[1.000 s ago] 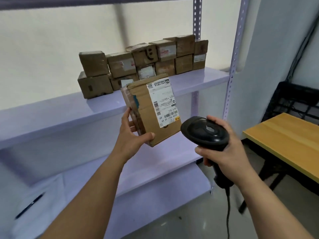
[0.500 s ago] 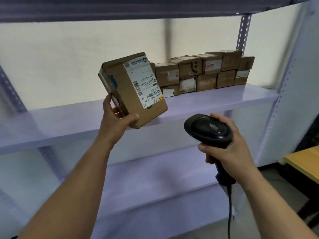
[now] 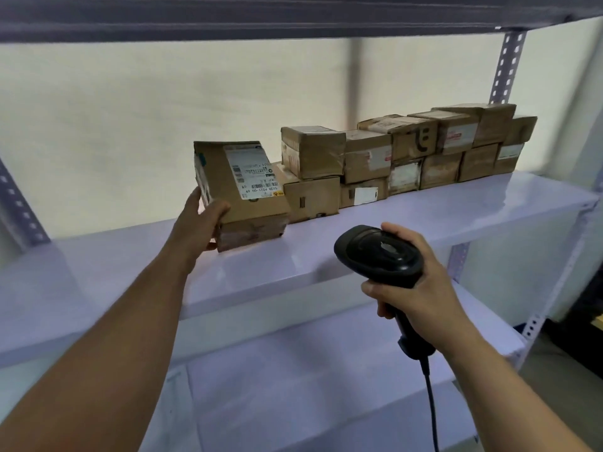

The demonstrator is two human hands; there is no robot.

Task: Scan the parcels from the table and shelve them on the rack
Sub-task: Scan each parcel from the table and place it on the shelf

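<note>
One wide-angle camera, worn on the head, faces the rack [image 3: 509, 66] from close by. It sits above the middle shelf [image 3: 456, 216], seeing its top, and below the upper shelf [image 3: 293, 17], seeing its underside. Both arms enter from the bottom corners, with the left hand [image 3: 195, 230] and right hand [image 3: 421, 295] near mid-frame.

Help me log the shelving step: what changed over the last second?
The left hand carried the parcel from mid-air onto the shelf, beside the stacked boxes, and still grips it, tilted. The right hand keeps holding the scanner; the boxes stayed put.
</note>
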